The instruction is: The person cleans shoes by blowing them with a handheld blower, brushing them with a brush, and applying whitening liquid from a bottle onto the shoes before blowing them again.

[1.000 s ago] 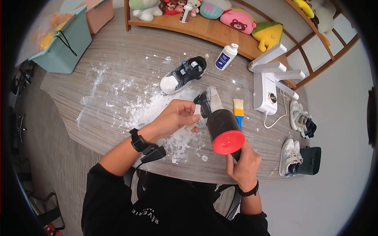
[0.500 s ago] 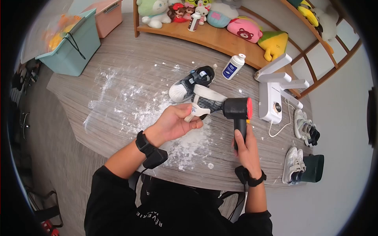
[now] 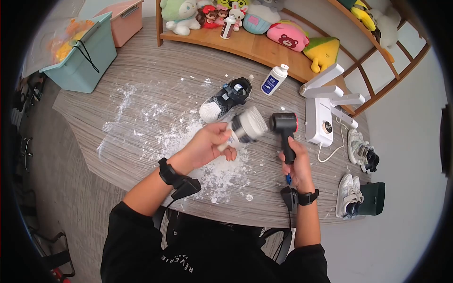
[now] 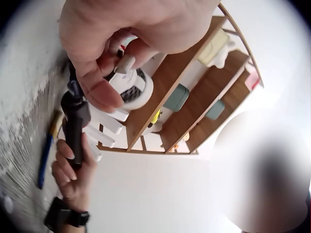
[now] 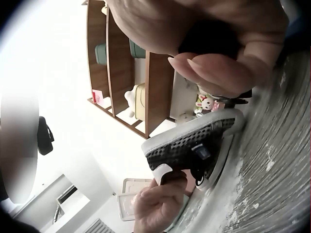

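The table is wood-striped and grey, with white powder spilled across the middle. At the far left are a light blue bin and a pink bin. Next, a black and white shoe sits on the table. Behind it, soft toys line a brown shelf. A white bottle stands near the shoe. Further right come a white machine with arms, more shoes and a dark green box.

The left hand pinches one end of a second shoe, up in the air over the powder. This shoe has dark checked sides and a thick white sole. The right hand is wrapped around the handle of a black blower, whose front points at the shoe, just beside it.

The held shoe is blurry, and fingers cover part of it. From above, the right hand hides most of the brush. The left wrist view shows its blue handle.
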`<action>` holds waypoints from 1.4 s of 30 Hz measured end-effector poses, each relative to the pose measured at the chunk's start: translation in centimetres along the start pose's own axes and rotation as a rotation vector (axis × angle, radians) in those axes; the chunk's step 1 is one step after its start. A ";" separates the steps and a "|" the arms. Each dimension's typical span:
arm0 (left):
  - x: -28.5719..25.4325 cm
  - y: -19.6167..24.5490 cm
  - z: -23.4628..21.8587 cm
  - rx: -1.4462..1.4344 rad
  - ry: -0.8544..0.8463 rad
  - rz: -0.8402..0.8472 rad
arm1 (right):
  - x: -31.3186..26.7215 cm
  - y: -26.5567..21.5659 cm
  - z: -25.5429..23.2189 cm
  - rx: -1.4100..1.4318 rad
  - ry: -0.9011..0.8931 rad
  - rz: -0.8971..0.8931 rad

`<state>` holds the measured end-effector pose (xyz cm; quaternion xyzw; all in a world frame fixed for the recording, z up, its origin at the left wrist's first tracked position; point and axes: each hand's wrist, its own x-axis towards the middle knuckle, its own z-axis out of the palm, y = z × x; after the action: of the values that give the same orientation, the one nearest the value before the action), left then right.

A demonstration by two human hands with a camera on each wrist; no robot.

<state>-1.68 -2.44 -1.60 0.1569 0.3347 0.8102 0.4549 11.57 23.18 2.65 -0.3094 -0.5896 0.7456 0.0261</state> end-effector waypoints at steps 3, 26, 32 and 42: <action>-0.3 -0.2 1.0 0.417 -0.068 -0.027 | 0.2 -0.7 -0.1 -0.097 0.020 -0.095; -0.9 -0.5 2.7 1.183 -0.129 0.253 | -4.2 -5.2 -1.7 -1.063 0.036 -0.743; -1.0 -0.6 3.3 1.162 -0.168 0.252 | -1.5 -4.0 -2.8 -1.140 0.267 -0.690; -1.1 -0.8 4.3 1.319 -0.036 0.551 | 3.5 -2.5 -2.2 -1.115 0.257 -0.672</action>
<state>1.76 -1.34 1.01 0.4916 0.6955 0.5216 0.0493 8.97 27.23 3.14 -0.1623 -0.9437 0.2375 0.1632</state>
